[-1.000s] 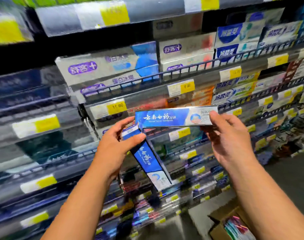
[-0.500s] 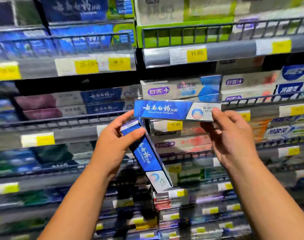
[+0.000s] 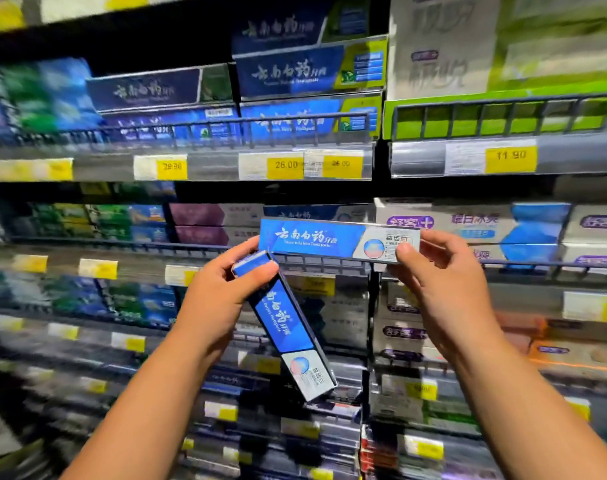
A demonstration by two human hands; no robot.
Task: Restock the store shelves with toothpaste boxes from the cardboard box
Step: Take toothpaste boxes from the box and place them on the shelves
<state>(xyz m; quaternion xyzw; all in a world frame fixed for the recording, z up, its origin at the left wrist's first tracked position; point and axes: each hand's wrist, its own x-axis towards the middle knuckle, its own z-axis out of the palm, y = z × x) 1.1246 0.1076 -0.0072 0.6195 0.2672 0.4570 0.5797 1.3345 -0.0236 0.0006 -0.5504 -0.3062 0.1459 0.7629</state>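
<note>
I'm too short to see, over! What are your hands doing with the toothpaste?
Left hand grips tilted box, fingertips touch level box. Right hand pinches its other end. Shelf rail just below level box.

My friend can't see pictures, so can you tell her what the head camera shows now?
Two bare hands hold blue toothpaste boxes before packed store shelves. The right hand pinches the level box by its end; the left hand grips the tilted box. Yellow price tags line the shelf edges.

Top box (image 3: 316,239) and tilted box (image 3: 281,320) both read 云南白药, left tag (image 3: 285,165) says 26.00, right tag (image 3: 511,155) 11.90.
</note>
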